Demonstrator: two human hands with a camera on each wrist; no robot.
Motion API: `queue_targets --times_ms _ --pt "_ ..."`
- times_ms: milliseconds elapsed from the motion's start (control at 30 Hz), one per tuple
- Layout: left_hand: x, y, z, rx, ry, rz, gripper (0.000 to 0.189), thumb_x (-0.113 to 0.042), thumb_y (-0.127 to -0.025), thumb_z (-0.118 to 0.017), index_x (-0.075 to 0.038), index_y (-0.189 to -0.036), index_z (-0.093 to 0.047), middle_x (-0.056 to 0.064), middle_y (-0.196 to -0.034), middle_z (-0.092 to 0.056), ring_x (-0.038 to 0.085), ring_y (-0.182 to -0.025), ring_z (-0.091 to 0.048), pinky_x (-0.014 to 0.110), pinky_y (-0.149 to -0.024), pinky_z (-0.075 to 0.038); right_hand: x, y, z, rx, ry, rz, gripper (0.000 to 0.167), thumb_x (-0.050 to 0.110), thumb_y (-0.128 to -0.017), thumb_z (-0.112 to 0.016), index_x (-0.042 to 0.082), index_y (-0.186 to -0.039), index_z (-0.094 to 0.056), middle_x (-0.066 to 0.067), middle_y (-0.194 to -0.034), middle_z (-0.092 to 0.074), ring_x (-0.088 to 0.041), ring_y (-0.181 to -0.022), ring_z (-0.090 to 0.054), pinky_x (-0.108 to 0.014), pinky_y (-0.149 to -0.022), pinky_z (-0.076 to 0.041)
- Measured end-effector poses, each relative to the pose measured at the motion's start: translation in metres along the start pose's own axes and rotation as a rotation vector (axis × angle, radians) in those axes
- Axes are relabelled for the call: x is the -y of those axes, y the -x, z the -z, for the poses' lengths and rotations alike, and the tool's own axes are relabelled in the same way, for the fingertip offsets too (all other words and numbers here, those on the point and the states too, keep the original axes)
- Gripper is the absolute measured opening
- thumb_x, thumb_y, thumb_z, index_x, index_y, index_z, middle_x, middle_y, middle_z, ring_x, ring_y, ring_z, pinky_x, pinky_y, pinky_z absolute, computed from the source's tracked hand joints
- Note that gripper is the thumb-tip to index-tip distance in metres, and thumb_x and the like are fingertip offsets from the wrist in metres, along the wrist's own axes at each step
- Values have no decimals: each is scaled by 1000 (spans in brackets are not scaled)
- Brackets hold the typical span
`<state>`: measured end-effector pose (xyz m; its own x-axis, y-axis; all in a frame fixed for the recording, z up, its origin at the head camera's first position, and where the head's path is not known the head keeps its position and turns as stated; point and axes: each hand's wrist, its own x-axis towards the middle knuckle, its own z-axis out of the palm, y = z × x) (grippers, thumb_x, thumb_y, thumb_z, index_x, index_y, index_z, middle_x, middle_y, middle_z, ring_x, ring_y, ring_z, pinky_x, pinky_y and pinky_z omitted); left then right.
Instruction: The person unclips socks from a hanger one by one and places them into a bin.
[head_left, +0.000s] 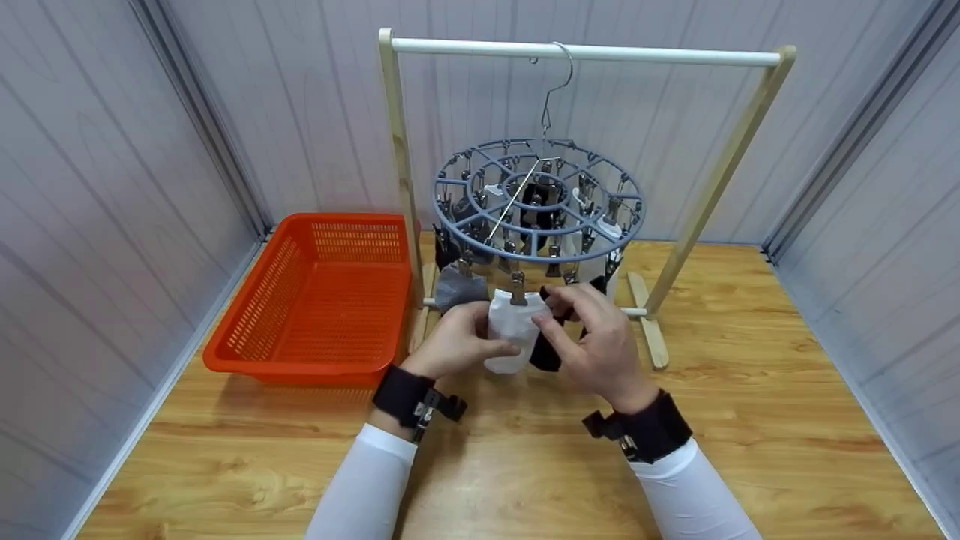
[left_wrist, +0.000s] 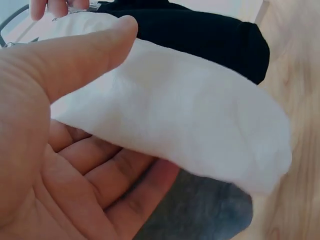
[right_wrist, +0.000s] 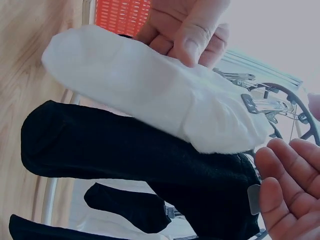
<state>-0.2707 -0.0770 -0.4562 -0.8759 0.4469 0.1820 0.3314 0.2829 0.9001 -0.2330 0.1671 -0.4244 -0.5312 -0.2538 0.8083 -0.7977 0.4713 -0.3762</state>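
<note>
A white sock hangs by its cuff from a metal clip at the front of the round grey drying hanger. My left hand holds the sock by its side edge, thumb in front and fingers behind, as the left wrist view shows. Beside the cuff is my right hand, its fingers loosely bent and apart from the white cloth. A black sock hangs right behind the white one. A grey sock is clipped to the left of it.
The hanger's hook sits on the white bar of a wooden stand. More dark and light socks hang around the ring. An orange basket stands at the left on the wooden table.
</note>
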Motion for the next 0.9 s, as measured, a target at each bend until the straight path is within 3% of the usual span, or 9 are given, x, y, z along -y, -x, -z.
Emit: queue_targets --times_ms 133,300,500,767,900 --pt "2 -1 -1 4 25 -18 44 -14 -91 -95 0 -128 -75 9 -112 -82 20 -97 -77 35 -87 -63 1 -3 -1 15 7 4 32 14 -101 -83 -3 -126 -75 -11 -101 -73 -23 -90 -69 -45 -73 -61" --pt "2 -1 1 5 25 -30 43 -11 -91 -93 1 -129 -76 13 -118 -81 23 -103 -77 42 -93 -64 2 -5 -5 25 16 17 34 17 -102 -82 -3 -128 -75 -11 -102 -73 -21 -90 -69 -38 -76 -61" --pt "1 1 3 28 27 -4 38 -7 -91 -91 2 -125 -78 13 -116 -81 25 -103 -76 46 -95 -63 2 -7 -10 11 21 11 36 17 -100 -84 -1 -129 -75 -10 -106 -74 -24 -91 -70 -39 -76 -61" --pt "-2 2 5 102 24 7 37 -9 -91 -90 0 -126 -78 11 -114 -81 22 -102 -75 43 -95 -63 2 -11 -15 -3 37 5 34 17 -99 -86 -2 -126 -75 -11 -105 -75 -29 -90 -69 -39 -76 -59" --pt "-2 3 6 100 18 14 34 -9 -91 -89 1 -121 -78 10 -108 -81 19 -95 -74 38 -90 -63 3 -12 -19 -7 55 12 36 19 -99 -86 -2 -125 -75 -13 -112 -76 -29 -101 -71 -44 -87 -59"
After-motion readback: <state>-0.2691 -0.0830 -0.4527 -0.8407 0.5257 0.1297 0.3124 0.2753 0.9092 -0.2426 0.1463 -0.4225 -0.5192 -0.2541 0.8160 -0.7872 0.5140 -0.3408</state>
